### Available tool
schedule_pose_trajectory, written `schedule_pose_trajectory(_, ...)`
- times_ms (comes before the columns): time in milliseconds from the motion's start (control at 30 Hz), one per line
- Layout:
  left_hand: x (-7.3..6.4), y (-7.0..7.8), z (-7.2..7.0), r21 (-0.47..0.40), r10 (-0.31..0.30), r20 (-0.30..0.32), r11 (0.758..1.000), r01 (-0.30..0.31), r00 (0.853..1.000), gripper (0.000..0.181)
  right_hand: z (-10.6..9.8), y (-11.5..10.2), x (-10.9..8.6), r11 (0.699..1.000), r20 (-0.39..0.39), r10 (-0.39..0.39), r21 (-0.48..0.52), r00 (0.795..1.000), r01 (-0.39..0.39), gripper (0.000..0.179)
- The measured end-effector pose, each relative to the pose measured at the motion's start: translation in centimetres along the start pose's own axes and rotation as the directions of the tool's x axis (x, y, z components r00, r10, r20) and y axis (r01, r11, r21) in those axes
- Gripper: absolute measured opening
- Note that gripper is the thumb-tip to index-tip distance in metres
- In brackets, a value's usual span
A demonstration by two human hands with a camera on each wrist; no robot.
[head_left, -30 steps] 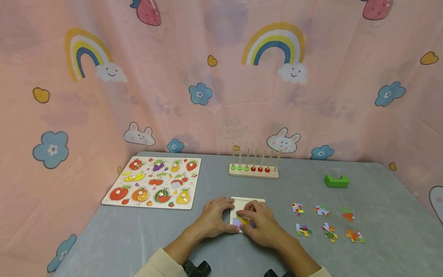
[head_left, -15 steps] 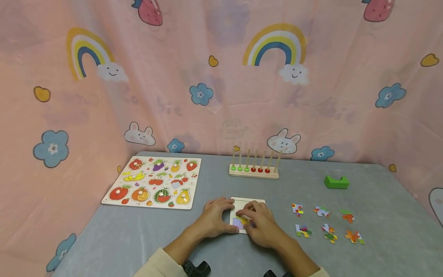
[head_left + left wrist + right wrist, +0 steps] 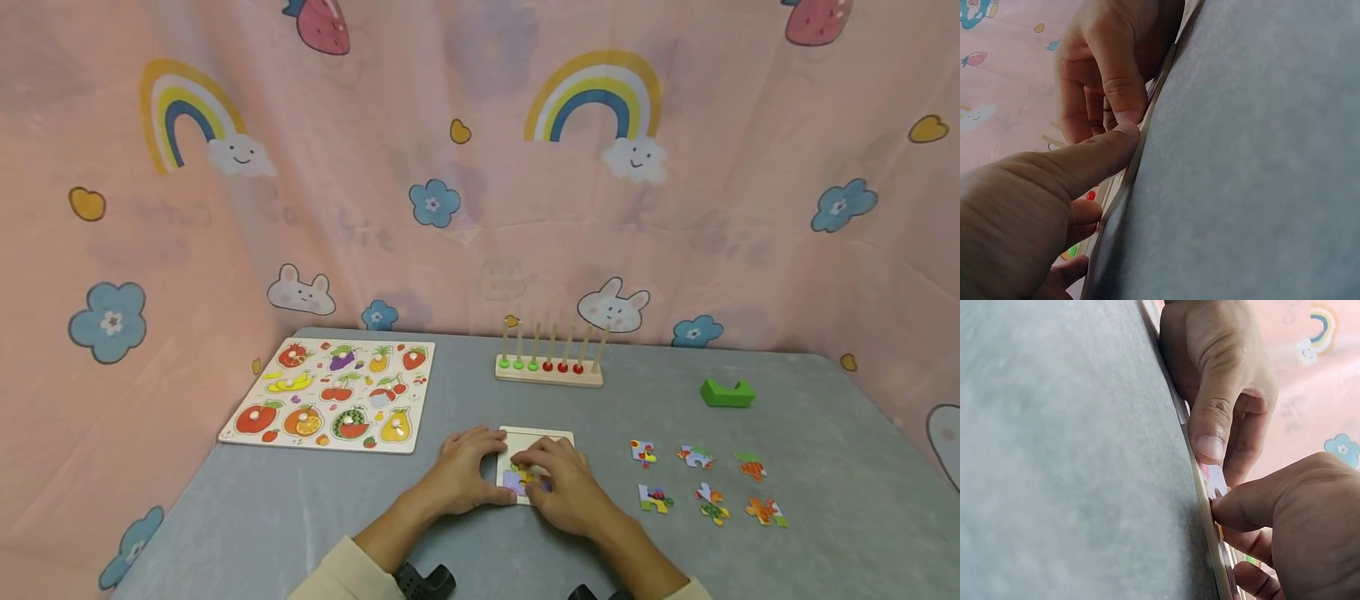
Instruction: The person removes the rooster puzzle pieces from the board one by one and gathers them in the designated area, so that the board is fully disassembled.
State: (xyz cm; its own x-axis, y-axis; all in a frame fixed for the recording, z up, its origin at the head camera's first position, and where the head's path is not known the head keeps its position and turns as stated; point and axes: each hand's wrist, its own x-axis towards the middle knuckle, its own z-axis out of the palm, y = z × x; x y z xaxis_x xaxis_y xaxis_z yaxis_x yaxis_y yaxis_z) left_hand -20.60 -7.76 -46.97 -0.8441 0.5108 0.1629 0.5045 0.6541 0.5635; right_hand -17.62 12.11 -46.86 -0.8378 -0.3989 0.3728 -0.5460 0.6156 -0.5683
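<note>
A small pale wooden puzzle tray [image 3: 536, 431] lies on the table between the two hands in the head view. My left hand [image 3: 471, 471] grips its left side, with the thumb at the near left corner and the fingers toward the far end. Lilac and yellow jigsaw pieces [image 3: 514, 481] lie in the tray's near part. Over them, my right hand [image 3: 562, 483] pinches a jigsaw piece low against the tray, mostly hidden by the fingers. In the right wrist view, the right thumb [image 3: 1235, 509] touches the piece near the tray's edge, close to the left thumb [image 3: 1210, 440].
Several loose jigsaw pieces [image 3: 696, 457] lie in two rows to the right. Behind them stands a green notched block [image 3: 727, 393]. A peg stand [image 3: 551, 375] with green and red beads is at the back, and a fruit knob puzzle [image 3: 330, 400] lies at left.
The right fingers have shifted slightly and lowered over the pieces in the tray, and more of the lilac piece shows. The left hand keeps its hold on the tray.
</note>
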Motion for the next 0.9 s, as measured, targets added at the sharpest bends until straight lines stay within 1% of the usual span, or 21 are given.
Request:
schedule_pose_trajectory(167,-0.04,0.06,0.02,-0.002,0.007,-0.005,1.000,-0.007,1.000,0.063,-0.06,0.22,-0.28,0.998,-0.023,-0.063,0.000,0.998,0.063,0.034)
schedule_pose_trajectory(267,-0.07,0.09,0.02,-0.001,0.013,-0.009,1.000,-0.013,1.000,0.062,-0.16,0.36,-0.40,0.996,-0.020,-0.091,-0.006,0.996,0.091,0.037)
schedule_pose_trajectory(533,-0.04,0.10,-0.02,0.002,0.012,-0.004,1.000,-0.012,1.000,0.062,-0.30,0.43,-0.34,0.997,0.030,-0.077,-0.021,0.997,0.078,0.040)
schedule_pose_trajectory(900,0.04,0.03,-0.21,-0.007,0.023,0.004,1.000,-0.023,1.000,0.062,-0.46,0.11,-0.20,0.996,0.055,-0.082,-0.036,0.995,0.084,0.042)
